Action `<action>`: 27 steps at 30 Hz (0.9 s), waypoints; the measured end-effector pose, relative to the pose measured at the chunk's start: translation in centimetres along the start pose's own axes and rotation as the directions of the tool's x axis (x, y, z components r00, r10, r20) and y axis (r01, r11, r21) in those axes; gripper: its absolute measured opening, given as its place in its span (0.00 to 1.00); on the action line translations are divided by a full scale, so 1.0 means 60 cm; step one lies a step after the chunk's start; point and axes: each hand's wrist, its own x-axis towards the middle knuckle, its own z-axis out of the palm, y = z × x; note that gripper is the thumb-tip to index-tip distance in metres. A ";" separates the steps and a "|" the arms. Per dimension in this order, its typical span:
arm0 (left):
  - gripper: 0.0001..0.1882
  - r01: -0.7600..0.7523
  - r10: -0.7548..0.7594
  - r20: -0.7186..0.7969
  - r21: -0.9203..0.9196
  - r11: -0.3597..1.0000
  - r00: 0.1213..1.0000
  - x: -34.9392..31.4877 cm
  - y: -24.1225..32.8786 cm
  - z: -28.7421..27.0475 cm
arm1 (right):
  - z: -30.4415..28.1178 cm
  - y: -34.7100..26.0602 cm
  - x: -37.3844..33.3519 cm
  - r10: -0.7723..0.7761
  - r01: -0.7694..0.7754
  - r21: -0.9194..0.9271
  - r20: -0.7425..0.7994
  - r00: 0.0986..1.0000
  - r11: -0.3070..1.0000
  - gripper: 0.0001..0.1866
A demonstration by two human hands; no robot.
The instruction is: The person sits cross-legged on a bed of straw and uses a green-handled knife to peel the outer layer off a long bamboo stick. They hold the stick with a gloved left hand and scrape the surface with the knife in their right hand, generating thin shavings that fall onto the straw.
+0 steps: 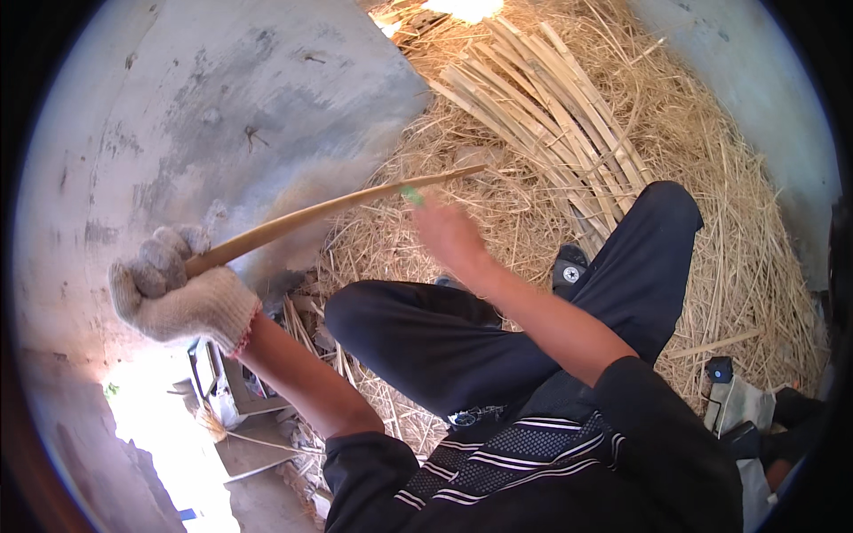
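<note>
My left hand (164, 284), in a pale knitted glove with a greyish palm, is closed around the thick end of a long bamboo strip (311, 213). The strip slants up to the right, bowing slightly, and tapers to a thin tip. Bare and blurred by motion, my right hand (451, 238) is closed at the strip's far part. A small green thing (411, 194) pokes from its fingers against the strip; its kind is too smeared to tell, and the fingers hide the rest of it.
Split bamboo strips (560, 111) lie bundled ahead on a thick layer of curly shavings (729, 195). My bent legs (418, 342) are below my hands. A grey wall (222, 98) rises at the left. Boxes and clutter (244, 400) stand lower left; a pale bag (746, 404) sits lower right.
</note>
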 end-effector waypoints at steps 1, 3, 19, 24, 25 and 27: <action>0.21 -0.004 0.004 -0.016 0.031 1.000 1.000 -0.001 0.001 -0.001 | -0.007 0.017 0.005 0.040 -0.043 -0.037 -0.072 0.997 0.998 0.15; 0.20 -0.015 0.019 -0.044 0.083 0.996 0.999 -0.004 0.000 0.004 | -0.001 0.003 0.022 0.057 -0.055 0.028 -0.092 0.994 0.998 0.15; 0.21 -0.044 0.046 -0.024 0.084 0.995 0.999 0.014 0.001 -0.013 | -0.101 -0.103 0.011 -0.005 -0.019 0.079 0.290 0.957 0.997 0.18; 0.21 0.076 -0.074 0.064 -0.028 0.997 0.995 -0.002 -0.005 0.009 | 0.054 0.208 0.003 0.512 -0.445 -0.268 0.291 0.808 0.854 0.17; 0.21 0.065 -0.060 0.112 -0.039 0.997 0.992 -0.006 0.001 0.002 | 0.042 0.223 0.003 0.502 -0.379 -0.374 0.323 0.802 0.846 0.18; 0.21 0.042 -0.042 0.142 0.000 0.999 0.989 -0.003 0.002 0.001 | 0.026 0.195 0.003 0.505 -0.431 -0.290 0.273 0.819 0.855 0.19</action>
